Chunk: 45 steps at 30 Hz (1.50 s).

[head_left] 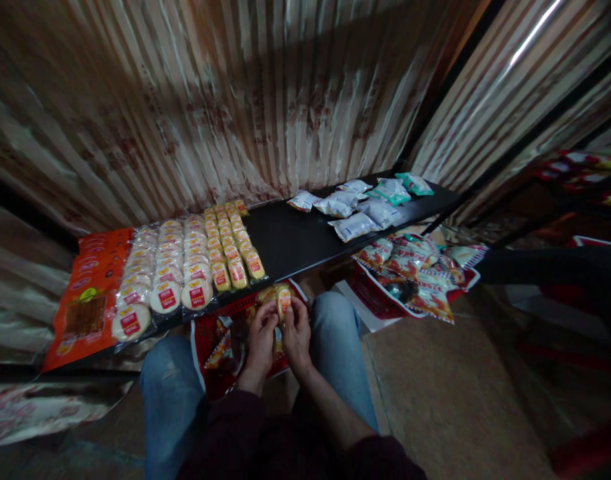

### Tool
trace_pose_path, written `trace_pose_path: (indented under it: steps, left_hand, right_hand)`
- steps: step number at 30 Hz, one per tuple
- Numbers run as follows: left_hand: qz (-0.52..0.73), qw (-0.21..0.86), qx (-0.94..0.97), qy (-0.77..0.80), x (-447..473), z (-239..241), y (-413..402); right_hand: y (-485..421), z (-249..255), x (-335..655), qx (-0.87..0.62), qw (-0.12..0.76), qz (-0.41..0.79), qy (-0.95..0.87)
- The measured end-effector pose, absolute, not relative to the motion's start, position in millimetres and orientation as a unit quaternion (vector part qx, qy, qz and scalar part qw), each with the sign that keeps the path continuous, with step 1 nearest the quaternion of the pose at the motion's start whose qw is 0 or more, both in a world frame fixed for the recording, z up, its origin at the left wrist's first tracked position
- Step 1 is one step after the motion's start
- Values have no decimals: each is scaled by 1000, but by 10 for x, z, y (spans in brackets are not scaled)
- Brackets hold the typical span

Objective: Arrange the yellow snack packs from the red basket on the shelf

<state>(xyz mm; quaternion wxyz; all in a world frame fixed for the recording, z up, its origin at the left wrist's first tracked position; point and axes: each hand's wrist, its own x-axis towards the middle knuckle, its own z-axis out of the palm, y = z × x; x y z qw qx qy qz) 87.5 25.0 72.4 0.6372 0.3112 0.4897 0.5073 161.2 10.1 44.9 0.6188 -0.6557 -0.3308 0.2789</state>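
Observation:
Over a red basket between the knees, my left hand and my right hand come together with their fingers curled. Between their fingertips is a small yellow wrapped cake with an orange and white label. More yellow wrapped packets show behind it in the basket, partly covered by my hands. Just beyond, rows of similar wrapped cakes lie on a black shelf. Left of them are rows of round pale wrapped biscuits with red labels.
A flat orange packet lies at the shelf's left end. White and green pouches are scattered on its right part. A second red basket, heaped with snack bags, stands on the floor to the right. Corrugated sheeting rises behind the shelf.

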Motion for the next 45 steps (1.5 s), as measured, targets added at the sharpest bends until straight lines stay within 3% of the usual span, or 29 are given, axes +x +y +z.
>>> trace_pose_path:
  steps: [9, 23, 35, 45]
  left_hand:
    - [505, 664, 317, 452, 1001, 924, 286]
    - [516, 632, 383, 432, 1296, 1128, 755]
    - [415, 491, 513, 569, 1525, 1227, 1266]
    - [381, 499, 514, 585, 1601, 1565, 1563]
  right_hand:
    - [160, 583, 1716, -620, 651, 275, -341]
    - [603, 663, 2082, -678, 566, 181, -433]
    - [1112, 747, 2308, -661, 520, 127, -527]
    - [1528, 873, 2335, -675, 515, 156, -505]
